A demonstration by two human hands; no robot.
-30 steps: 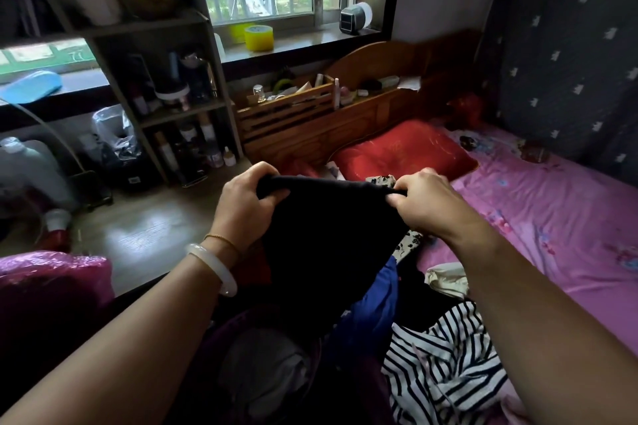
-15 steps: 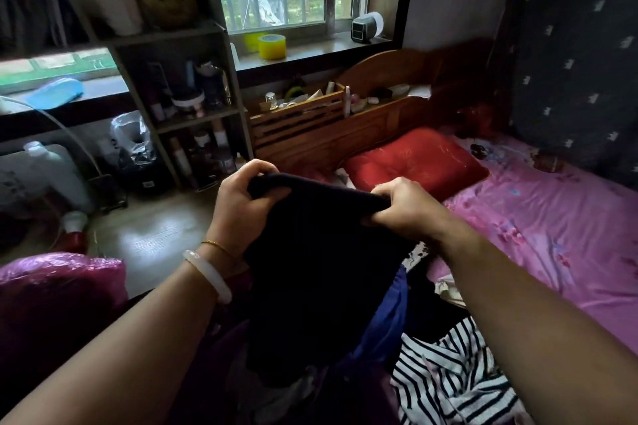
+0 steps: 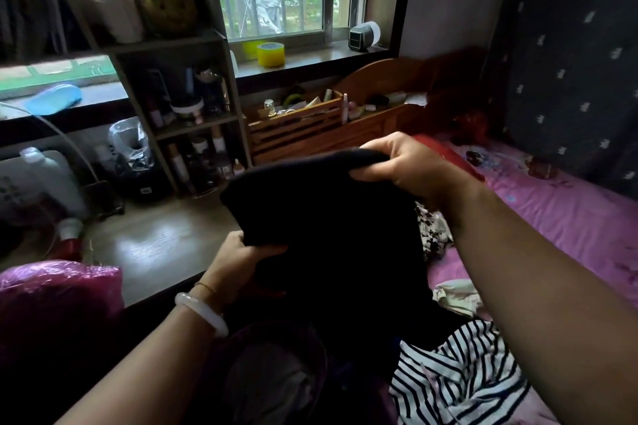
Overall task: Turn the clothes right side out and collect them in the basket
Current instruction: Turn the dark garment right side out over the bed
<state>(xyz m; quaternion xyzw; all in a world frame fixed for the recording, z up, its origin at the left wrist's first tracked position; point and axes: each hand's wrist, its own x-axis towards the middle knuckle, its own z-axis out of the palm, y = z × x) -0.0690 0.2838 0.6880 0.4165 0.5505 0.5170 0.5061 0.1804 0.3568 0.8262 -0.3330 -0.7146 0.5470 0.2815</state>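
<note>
A black garment hangs in front of me, held up by both hands. My right hand grips its top edge, raised at the centre right. Lower down, my left hand grips the garment's left side, a white bangle on its wrist. Below the garment sits a dark purple basket with grey cloth inside. A black-and-white striped garment lies on the bed at the lower right, with a floral cloth and a pale cloth beside the black one.
The pink bed fills the right, with a red pillow and wooden headboard. A shelf of bottles stands at the left over a wooden floor. A pink plastic bag sits at the lower left.
My left hand has dropped from the garment's top edge to its left side. My right hand has risen, tilting the top edge up to the right.
</note>
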